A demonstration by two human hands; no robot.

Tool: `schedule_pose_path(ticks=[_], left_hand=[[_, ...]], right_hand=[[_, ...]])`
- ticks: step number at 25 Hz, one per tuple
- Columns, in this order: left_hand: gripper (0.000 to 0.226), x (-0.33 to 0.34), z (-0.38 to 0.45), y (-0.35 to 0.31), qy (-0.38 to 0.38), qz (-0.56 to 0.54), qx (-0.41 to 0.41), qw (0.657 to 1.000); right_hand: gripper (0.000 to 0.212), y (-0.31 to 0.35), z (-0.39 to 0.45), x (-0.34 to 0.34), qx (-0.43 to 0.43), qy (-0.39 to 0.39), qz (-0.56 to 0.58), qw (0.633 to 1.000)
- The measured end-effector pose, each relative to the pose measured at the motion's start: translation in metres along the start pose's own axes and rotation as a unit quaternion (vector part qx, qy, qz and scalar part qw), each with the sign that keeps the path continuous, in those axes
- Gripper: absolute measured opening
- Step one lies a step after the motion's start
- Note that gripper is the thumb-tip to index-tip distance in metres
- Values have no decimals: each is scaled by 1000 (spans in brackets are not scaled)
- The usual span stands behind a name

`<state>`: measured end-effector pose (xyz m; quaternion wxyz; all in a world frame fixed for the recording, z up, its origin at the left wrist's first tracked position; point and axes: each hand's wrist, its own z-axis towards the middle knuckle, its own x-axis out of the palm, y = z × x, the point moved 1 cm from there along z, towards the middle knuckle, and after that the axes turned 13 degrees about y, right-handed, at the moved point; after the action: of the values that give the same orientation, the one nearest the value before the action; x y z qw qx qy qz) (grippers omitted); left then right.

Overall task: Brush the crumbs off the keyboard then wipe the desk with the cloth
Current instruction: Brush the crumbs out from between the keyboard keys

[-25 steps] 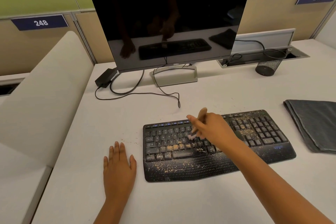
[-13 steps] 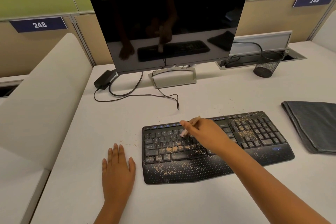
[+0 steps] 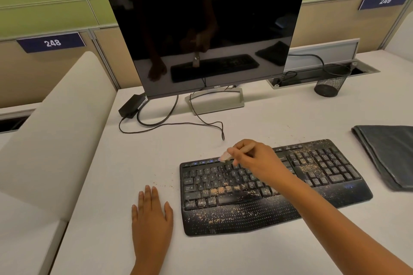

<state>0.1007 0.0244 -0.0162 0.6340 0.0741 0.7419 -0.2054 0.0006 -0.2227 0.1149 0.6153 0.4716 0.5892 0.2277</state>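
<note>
At the near edge of the counter (image 3: 279,259), the left hand (image 3: 152,219) is lying flat with its fingers straight and together, holding nothing; it is resting just beside the left end of the keyboard (image 3: 335,176), probably to steady the person while the other arm is reaching.

The keyboard is lying across the counter in front of the person. Crumbs (image 3: 214,219) are covering its palm rest, the lower key rows and the keys toward the right end, and a few are lying on the counter between the left hand and the keyboard. The upper left rows are looking cleaner, so the brushing step is judged to be partly done.

The right hand (image 3: 257,163) is reaching over the middle of the keyboard with its fingers curled round a small brush (image 3: 225,156). The pale tip is pointing left and down at the top key row, an angle suited to flicking crumbs out of the key gaps.

To the right, well apart from the hands, the dark cloth (image 3: 388,154) is lying folded and untouched, ready for the wiping step.

Beyond the keyboard, a loose cable (image 3: 178,124) is trailing toward the monitor (image 3: 207,29), and a mesh cup (image 3: 330,85) is standing at the far right.
</note>
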Motion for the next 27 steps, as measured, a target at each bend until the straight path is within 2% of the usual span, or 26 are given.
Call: schedule_pose_path(ticks=[2, 5, 10, 15, 19, 23, 27], left_hand=[[69, -1, 0, -1, 0, -7, 2, 1000], [71, 0, 0, 0, -7, -15, 4, 1000], [73, 0, 0, 0, -8, -23, 3, 1000], [74, 0, 0, 0, -9, -29, 4, 1000], [75, 1, 0, 1, -10, -28, 0, 1000], [73, 1, 0, 0, -8, -22, 0, 1000], [72, 1, 1, 1, -9, -20, -1, 1000]], right_hand=[[53, -1, -3, 7, -11, 18, -34, 999], [45, -1, -4, 13, 17, 14, -107, 994], [47, 10, -3, 10, 3, 1, -18, 1000], [45, 3, 1, 11, 53, 26, -75, 995], [40, 6, 2, 10, 28, 7, -58, 998], [43, 6, -1, 17, 46, 22, -80, 996], [45, 6, 0, 22, 24, -12, -74, 997]])
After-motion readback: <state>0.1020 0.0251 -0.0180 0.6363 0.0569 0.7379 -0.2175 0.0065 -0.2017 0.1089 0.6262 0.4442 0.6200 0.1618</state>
